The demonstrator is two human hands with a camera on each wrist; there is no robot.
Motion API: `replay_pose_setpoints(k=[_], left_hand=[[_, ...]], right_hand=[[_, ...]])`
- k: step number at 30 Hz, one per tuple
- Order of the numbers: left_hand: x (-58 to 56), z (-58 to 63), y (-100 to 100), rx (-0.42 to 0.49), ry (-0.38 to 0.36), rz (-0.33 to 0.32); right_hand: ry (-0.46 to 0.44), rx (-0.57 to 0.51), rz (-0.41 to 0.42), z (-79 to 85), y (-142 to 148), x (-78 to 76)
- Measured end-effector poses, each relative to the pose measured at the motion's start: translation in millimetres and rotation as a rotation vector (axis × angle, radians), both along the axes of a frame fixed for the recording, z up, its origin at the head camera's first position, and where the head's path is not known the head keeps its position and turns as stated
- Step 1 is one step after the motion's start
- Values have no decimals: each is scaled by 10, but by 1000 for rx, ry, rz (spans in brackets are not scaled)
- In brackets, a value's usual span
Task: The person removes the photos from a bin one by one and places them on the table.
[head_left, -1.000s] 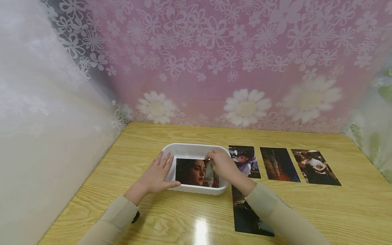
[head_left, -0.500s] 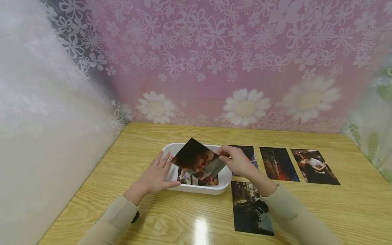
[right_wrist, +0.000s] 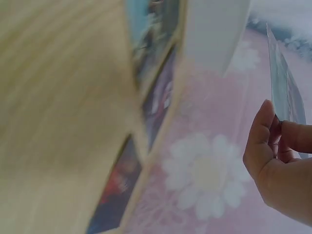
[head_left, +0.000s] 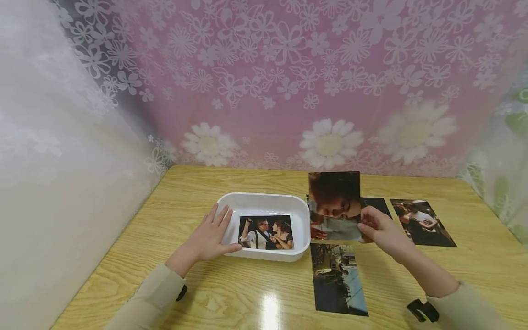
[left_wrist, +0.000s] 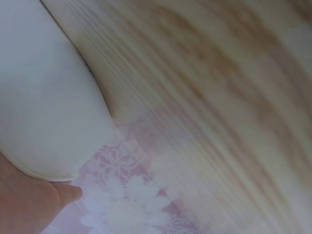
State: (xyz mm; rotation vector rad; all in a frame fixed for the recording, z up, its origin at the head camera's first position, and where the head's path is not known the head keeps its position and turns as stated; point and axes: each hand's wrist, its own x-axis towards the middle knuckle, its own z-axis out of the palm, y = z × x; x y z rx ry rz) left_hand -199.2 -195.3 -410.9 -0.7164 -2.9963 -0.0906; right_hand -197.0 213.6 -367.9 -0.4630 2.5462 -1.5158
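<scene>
My right hand (head_left: 383, 231) pinches a photo of a face (head_left: 335, 206) by its edge, holding it raised over the table to the right of the white tray (head_left: 304, 229). In the right wrist view the same photo (right_wrist: 285, 83) stands edge-on between thumb and fingers of the right hand (right_wrist: 282, 161). My left hand (head_left: 210, 236) rests with straight, spread fingers on the tray's left rim. Another photo, of two people (head_left: 266, 233), lies inside the tray. The left wrist view has part of the left hand (left_wrist: 36, 202) against the tray's wall (left_wrist: 53, 97).
On the wooden table (head_left: 231, 293) a photo with a blue area (head_left: 340, 279) lies in front of the raised one. A photo of a couple (head_left: 422, 222) lies at the right. A dark photo (head_left: 376, 205) and one more behind the held photo are mostly covered. A floral curtain (head_left: 264, 91) hangs behind.
My right hand has lifted the face photo out of the tray and carried it to the right, turning it upright. The photo of two people beneath is uncovered. My left hand stays put.
</scene>
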Motion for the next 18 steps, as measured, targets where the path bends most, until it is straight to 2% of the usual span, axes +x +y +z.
replay_pose_setpoints(k=[11,18], left_hand=[[-2,-21,-18,10,-10,3],[-11,3,-1,18,-19,-7]], right_hand=[[-196,44,-68,-355,590,297],[-276,70,-55,-507,940,475]])
